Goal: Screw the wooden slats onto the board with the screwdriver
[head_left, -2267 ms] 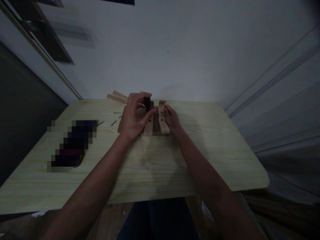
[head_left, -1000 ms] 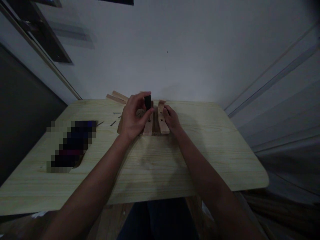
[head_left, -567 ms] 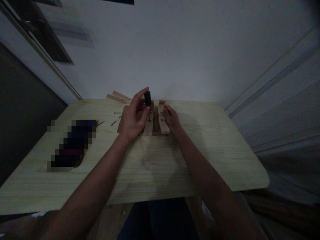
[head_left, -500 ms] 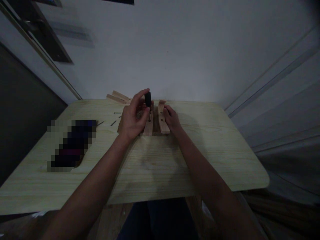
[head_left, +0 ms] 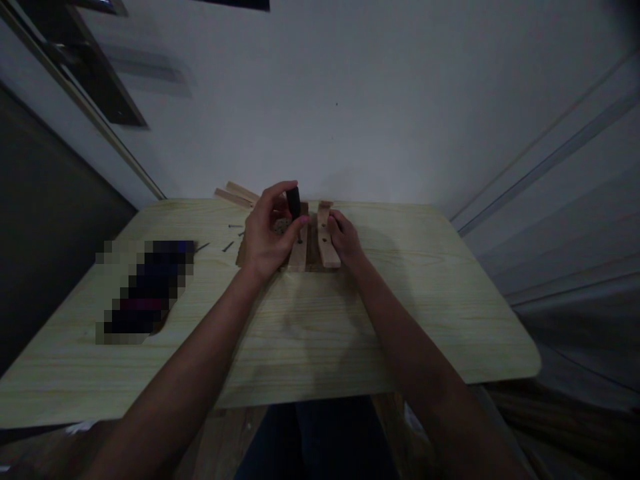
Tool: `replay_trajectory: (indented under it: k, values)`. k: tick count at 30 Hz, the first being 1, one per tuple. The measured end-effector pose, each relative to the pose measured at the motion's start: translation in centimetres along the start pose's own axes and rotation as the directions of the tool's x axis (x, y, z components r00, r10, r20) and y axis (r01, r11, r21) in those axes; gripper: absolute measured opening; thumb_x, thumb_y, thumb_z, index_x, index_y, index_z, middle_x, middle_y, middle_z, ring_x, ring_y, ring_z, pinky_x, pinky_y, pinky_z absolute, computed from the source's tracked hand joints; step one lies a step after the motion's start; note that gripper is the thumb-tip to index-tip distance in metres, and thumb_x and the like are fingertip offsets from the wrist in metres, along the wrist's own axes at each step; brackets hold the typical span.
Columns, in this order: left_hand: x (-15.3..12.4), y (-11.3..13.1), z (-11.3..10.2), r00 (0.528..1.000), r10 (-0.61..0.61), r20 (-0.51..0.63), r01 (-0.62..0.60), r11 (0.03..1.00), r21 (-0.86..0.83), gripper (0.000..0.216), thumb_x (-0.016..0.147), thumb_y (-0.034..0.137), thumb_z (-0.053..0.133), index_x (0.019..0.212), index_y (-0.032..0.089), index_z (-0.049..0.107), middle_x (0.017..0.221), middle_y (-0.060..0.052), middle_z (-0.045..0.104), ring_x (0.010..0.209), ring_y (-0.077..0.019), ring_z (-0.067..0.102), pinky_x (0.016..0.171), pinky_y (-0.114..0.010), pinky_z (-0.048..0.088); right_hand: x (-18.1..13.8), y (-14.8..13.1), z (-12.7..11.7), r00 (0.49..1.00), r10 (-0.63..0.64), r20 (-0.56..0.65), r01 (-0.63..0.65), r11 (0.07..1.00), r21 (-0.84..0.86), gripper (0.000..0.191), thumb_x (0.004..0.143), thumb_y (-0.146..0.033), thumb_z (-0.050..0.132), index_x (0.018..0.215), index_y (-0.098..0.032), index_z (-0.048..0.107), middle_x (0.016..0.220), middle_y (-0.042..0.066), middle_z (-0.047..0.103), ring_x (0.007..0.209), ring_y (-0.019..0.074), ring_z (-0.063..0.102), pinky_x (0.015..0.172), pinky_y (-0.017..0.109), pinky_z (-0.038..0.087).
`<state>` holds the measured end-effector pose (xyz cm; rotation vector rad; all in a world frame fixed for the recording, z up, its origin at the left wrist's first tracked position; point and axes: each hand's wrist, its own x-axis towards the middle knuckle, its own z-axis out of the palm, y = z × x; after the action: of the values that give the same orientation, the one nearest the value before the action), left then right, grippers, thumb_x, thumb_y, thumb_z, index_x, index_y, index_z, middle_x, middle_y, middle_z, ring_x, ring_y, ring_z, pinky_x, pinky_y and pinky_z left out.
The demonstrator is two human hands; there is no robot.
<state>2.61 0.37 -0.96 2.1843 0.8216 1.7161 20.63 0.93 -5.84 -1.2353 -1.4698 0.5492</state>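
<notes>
My left hand (head_left: 265, 237) is closed around the black handle of a screwdriver (head_left: 293, 202), which stands nearly upright with a slight tilt. Its lower end meets a pale wooden strip (head_left: 298, 259) that has a dark hole or screw in it. To the right, my right hand (head_left: 345, 237) grips the edge of a second wooden piece (head_left: 327, 252), curved at the top and pierced by holes. Both pieces rest on a brown base (head_left: 313, 257), partly hidden by my hands. Whatever lies behind my left fingers shows only in part.
Left of my left hand, several screws (head_left: 229, 246) lie on the light wood-grain table (head_left: 425, 300). Two loose wooden strips (head_left: 235, 197) lie at the back. A dark, pixelated object (head_left: 150, 287) occupies the left side. The white wall (head_left: 390, 120) stands behind the table.
The screwdriver handle now leans slightly left at its top, and my left thumb has shifted a little to the right across it. My right hand keeps its hold on the wooden piece.
</notes>
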Motion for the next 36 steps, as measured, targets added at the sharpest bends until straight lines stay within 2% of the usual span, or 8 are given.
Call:
replay_trajectory:
  k: [10, 17, 24, 31, 36]
  values:
    - [-0.20, 0.38, -0.28, 0.998, -0.021, 0.064, 0.024, 0.998, -0.050, 0.067, 0.091, 0.061, 0.059, 0.148, 0.033, 0.036, 0.116, -0.007, 0.064, 0.098, -0.0212, 0.068, 0.085, -0.037, 0.061, -0.13, 0.06, 0.10, 1.000, 0.003, -0.014, -0.003, 1.000, -0.018, 0.051, 0.094, -0.067, 0.036, 0.100, -0.025, 0.064, 0.098, 0.008, 0.071, 0.092, 0.0244, 0.063, 0.085, 0.041, 0.051]
    - [-0.27, 0.27, 0.03, 0.996, -0.038, 0.086, 0.055, 0.977, -0.205, 0.080, 0.093, 0.058, 0.058, 0.155, 0.033, 0.015, 0.122, -0.010, 0.067, 0.106, -0.0257, 0.071, 0.088, -0.042, 0.060, 0.10, 0.33, 0.10, 1.000, -0.008, 0.007, 0.008, 1.000, -0.004, 0.051, 0.092, -0.070, 0.036, 0.098, -0.026, 0.062, 0.097, 0.007, 0.069, 0.092, 0.0247, 0.061, 0.084, 0.040, 0.049]
    - [-0.22, 0.54, -0.44, 0.995, 0.006, 0.096, 0.012, 0.984, -0.179, 0.061, 0.093, 0.055, 0.059, 0.146, 0.033, 0.037, 0.139, -0.009, 0.059, 0.100, -0.0198, 0.071, 0.086, -0.033, 0.061, -0.06, -0.01, 0.18, 1.000, -0.001, -0.020, 0.002, 1.000, 0.022, 0.047, 0.092, -0.067, 0.039, 0.094, -0.025, 0.061, 0.092, 0.006, 0.070, 0.086, 0.0228, 0.061, 0.081, 0.039, 0.049]
    - [0.02, 0.24, -0.29, 0.998, 0.066, 0.018, -0.066, 0.998, 0.002, 0.054, 0.087, 0.052, 0.070, 0.132, 0.030, 0.052, 0.123, -0.006, 0.060, 0.107, -0.0225, 0.065, 0.086, -0.036, 0.061, -0.04, 0.03, 0.04, 1.000, 0.002, 0.006, -0.002, 1.000, 0.001, 0.045, 0.094, -0.063, 0.038, 0.097, -0.024, 0.062, 0.095, 0.007, 0.070, 0.089, 0.0235, 0.063, 0.082, 0.039, 0.050]
    - [0.00, 0.24, -0.26, 0.999, 0.054, 0.006, -0.054, 0.999, 0.003, 0.054, 0.088, 0.054, 0.068, 0.134, 0.032, 0.051, 0.117, -0.005, 0.061, 0.105, -0.0231, 0.067, 0.088, -0.039, 0.062, -0.01, 0.06, 0.15, 1.000, -0.010, -0.009, 0.011, 1.000, 0.015, 0.048, 0.093, -0.066, 0.038, 0.096, -0.024, 0.062, 0.095, 0.007, 0.070, 0.088, 0.0242, 0.063, 0.083, 0.040, 0.050]
